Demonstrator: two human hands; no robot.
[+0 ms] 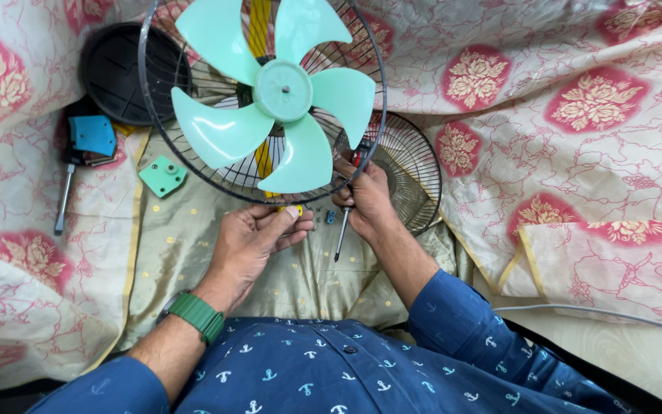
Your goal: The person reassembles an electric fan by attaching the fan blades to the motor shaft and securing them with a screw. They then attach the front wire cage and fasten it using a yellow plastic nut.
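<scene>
A: Where does the fan sit, and why like that?

B: The mint-green fan blade [281, 92], with 5 vanes, lies face-up inside its round wire guard [147, 115] on a patterned cloth [576, 153], just ahead of the person's hands. Lying flat, I judge, it stays steady and its lower rim is within easy reach of both hands.

A: What is the right hand doing?

B: The right hand [365, 201] is at the guard's lower rim, its fingers closed around a screwdriver [344, 230] with a red handle. The shaft points down and toward the person, away from the fan.

A: And the left?

B: The left hand [258, 234] is palm-up just below the rim, fingers curled and pinching a small yellow piece [294, 208]. It looks kept close so the small part does not get lost in the cloth.

A: Anything set aside?

B: A second wire guard [415, 172] lies partly under the first on the right. On the left lie a black round cover [116, 73], a blue part [92, 134], a small green plate [162, 175] and a metal rod [63, 201], well apart from the hands.
</scene>
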